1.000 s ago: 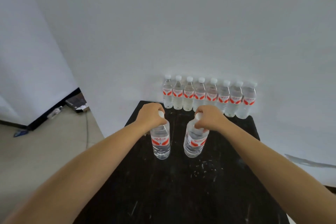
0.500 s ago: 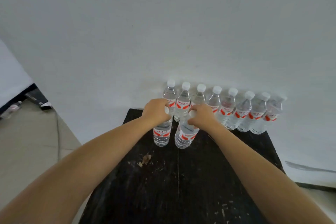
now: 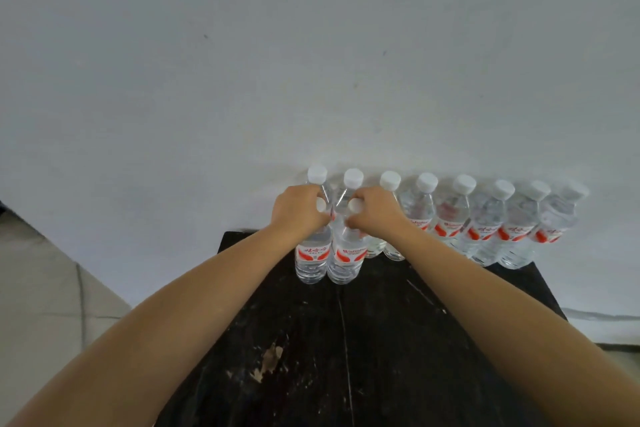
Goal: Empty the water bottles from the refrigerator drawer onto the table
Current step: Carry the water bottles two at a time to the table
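Note:
Two clear water bottles with red-and-white labels stand side by side on the black table, just in front of the left end of a row. My left hand grips the neck of the left bottle. My right hand grips the neck of the right bottle. Both white caps show between my fingers. Behind them, a row of several identical bottles lines the table's far edge against the wall. The refrigerator drawer is not in view.
A white wall rises directly behind the row. The black tabletop is scratched, with a chipped patch near its middle. Pale tiled floor lies to the left of the table.
Both hands have carried their bottles away from me across the table, up to the left end of the row. The bottles have come closer together and now stand side by side.

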The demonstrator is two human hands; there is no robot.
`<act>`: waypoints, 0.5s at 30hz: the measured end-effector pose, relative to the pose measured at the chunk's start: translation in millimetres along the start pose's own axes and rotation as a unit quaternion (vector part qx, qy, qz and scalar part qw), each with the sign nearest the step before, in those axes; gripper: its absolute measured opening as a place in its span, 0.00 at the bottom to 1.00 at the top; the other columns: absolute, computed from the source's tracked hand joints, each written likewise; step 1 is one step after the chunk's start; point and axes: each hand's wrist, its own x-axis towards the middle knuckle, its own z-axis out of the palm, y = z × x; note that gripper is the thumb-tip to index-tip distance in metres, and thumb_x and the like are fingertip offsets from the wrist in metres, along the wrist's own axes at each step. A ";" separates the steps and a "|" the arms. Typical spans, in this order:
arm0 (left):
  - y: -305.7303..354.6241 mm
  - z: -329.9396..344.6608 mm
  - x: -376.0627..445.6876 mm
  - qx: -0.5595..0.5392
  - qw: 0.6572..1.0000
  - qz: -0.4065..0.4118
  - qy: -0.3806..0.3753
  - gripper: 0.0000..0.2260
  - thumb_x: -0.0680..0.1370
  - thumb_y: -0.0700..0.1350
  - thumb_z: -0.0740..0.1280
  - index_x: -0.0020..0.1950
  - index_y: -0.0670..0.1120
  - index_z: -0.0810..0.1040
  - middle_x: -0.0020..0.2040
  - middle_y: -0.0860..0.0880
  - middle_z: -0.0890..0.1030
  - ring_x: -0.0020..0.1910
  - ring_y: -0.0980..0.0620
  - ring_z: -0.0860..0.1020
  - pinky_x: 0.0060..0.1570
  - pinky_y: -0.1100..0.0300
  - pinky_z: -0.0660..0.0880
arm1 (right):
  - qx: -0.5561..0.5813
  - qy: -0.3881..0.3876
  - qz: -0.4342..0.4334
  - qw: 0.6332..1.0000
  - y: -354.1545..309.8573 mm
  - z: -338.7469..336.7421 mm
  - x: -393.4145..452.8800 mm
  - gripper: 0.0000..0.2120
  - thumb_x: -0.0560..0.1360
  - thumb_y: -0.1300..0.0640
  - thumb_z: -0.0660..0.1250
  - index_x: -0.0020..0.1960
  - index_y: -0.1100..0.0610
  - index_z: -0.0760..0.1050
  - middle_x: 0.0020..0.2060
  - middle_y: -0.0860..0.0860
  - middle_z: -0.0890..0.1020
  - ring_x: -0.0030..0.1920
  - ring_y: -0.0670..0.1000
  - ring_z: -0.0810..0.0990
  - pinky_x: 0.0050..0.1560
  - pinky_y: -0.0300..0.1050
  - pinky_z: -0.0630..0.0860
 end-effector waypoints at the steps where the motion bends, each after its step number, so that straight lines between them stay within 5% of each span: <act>1: 0.2 0.3 3.7 -0.004 1.000 0.001 0.003 0.13 0.74 0.44 0.69 0.58 0.45 0.78 0.57 0.45 0.81 0.57 0.45 0.78 0.49 0.58 0.72 | -0.001 0.001 -0.001 1.000 -0.4 0.0 2.4 0.14 0.74 0.62 0.65 0.58 0.65 0.75 0.49 0.59 0.79 0.51 0.55 0.78 0.52 0.45 0.74; 5: -3.1 2.6 12.4 -0.014 1.000 -0.001 0.007 0.14 0.74 0.46 0.69 0.58 0.46 0.78 0.57 0.45 0.81 0.57 0.46 0.77 0.48 0.58 0.70 | 0.021 0.015 0.003 1.000 2.2 3.7 8.3 0.13 0.73 0.62 0.65 0.56 0.65 0.75 0.42 0.55 0.74 0.44 0.51 0.71 0.31 0.36 0.64; 10: -2.7 3.5 6.6 0.001 1.000 0.013 -0.020 0.13 0.75 0.45 0.67 0.58 0.44 0.77 0.55 0.44 0.81 0.55 0.45 0.78 0.48 0.57 0.71 | 0.059 0.026 0.004 0.998 5.0 6.4 0.9 0.16 0.74 0.61 0.65 0.61 0.64 0.72 0.56 0.59 0.78 0.59 0.57 0.75 0.55 0.46 0.71; 15: 3.0 -5.8 4.2 0.005 0.998 0.031 -0.061 0.13 0.75 0.42 0.66 0.60 0.44 0.77 0.57 0.43 0.80 0.57 0.44 0.77 0.49 0.56 0.70 | 0.055 0.023 0.001 0.998 4.1 7.5 -6.2 0.17 0.77 0.62 0.60 0.66 0.64 0.69 0.63 0.60 0.74 0.64 0.57 0.71 0.63 0.47 0.68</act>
